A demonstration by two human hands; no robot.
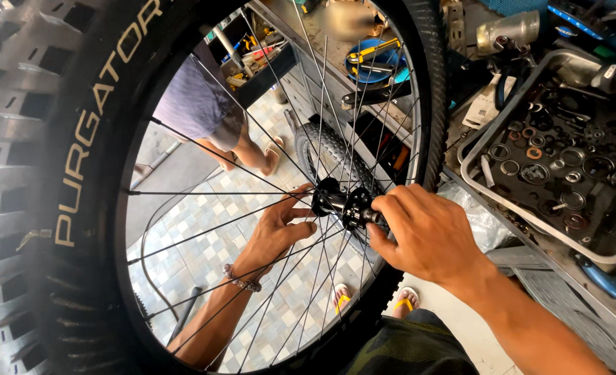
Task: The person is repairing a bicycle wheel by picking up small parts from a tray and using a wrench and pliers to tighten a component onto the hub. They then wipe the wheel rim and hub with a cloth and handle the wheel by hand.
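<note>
1. While the wheel (pixel 113 208) stands upright close before the camera, both hands work at its hub (pixel 343 203), the step in hand by the look of it.
2. Right hand (pixel 426 232): its grip is closed around the near end of the hub, fingers curled over the axle.
3. Left hand (pixel 277 229): reaching through the spokes on the hub's far side, fingers half open, touching or just beside the hub; I cannot tell whether it grips.
4. Any next move likely calls for steadying the hub from both sides.
5. Count: one wheel, one hub, two hands; right of the hub, one tray (pixel 475 173) of small parts; beyond it, another person's legs (pixel 245 149).
</note>
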